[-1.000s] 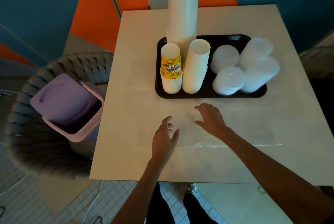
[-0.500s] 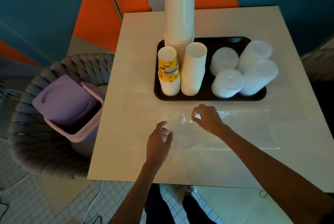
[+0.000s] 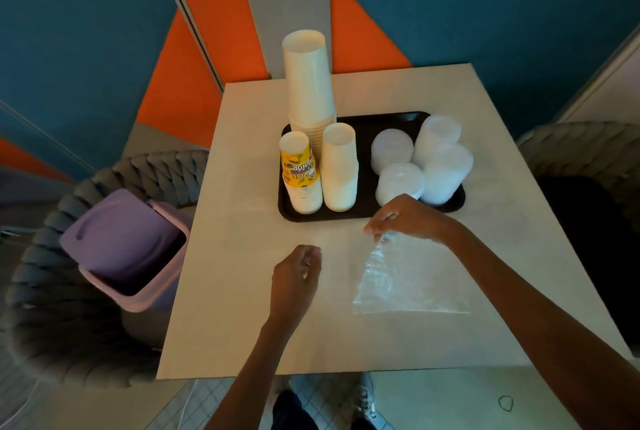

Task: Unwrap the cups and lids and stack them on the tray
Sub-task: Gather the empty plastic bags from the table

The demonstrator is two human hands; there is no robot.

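Bin [image 3: 121, 246], purple, lid tilted, sits on a woven chair [image 3: 69, 325] left of the worktop [image 3: 242, 291]. Black tray [image 3: 367, 124] carries three upright cup stacks [image 3: 308, 83] on its left half and four lid stacks [image 3: 443, 173] on its right. Right hand [image 3: 405, 218] pinches the far end of the clear wrapper [image 3: 398, 280], which widens toward the near edge just in front of the tray; left hand [image 3: 294, 277] hovers loosely curled, empty.

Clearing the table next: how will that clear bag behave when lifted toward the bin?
Probably floppy: where the right hand pinches the bag, it crumples and drapes to the table. Likely very light, being thin and see-through, so it may drift. Its glossy film could slip from a loose pinch.
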